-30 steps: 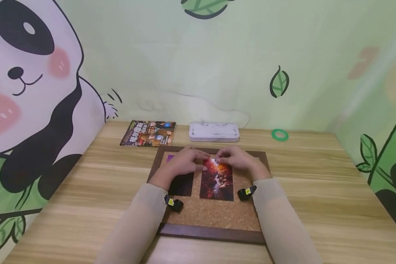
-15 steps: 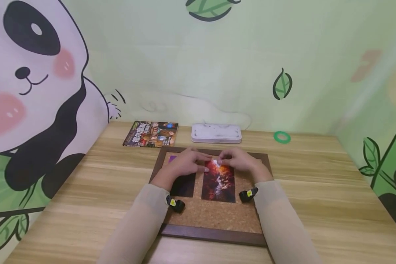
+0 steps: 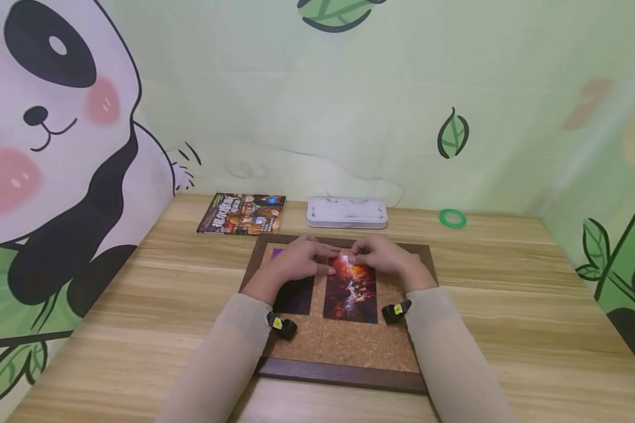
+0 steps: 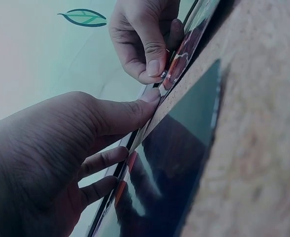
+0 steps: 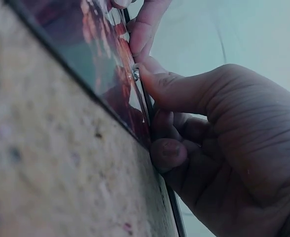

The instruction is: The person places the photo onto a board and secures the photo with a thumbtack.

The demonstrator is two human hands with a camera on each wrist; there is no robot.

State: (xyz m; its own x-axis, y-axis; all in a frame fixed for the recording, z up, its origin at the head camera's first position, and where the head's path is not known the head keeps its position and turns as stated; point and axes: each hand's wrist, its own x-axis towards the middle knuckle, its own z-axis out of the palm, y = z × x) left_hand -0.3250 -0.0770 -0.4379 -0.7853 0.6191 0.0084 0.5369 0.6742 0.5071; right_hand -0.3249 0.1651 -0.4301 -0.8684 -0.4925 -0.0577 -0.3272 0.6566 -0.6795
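Note:
A framed cork board [image 3: 338,348] lies on the table with two picture cards on it. My left hand [image 3: 299,259] stretches over the dark left card [image 3: 296,297], its thumb and fingers extended and resting at the upper left of the red and orange card [image 3: 350,299]. At that card's top edge my right hand [image 3: 385,256] pinches a small shiny silver thumbtack [image 5: 136,74] between thumb and forefinger. In the left wrist view the left thumb [image 4: 147,96] lies just beside the right hand's fingertips. The tack's point is hidden.
Behind the board, a comic-style book [image 3: 242,214] lies at the left and a white tin case [image 3: 347,212] in the middle. To their right is a green tape roll [image 3: 443,218]. A wall with a painted panda [image 3: 47,135] backs the wooden table [image 3: 508,329].
The view has shifted slightly. Both hands stay at the top of the red and orange card with almost no visible movement.

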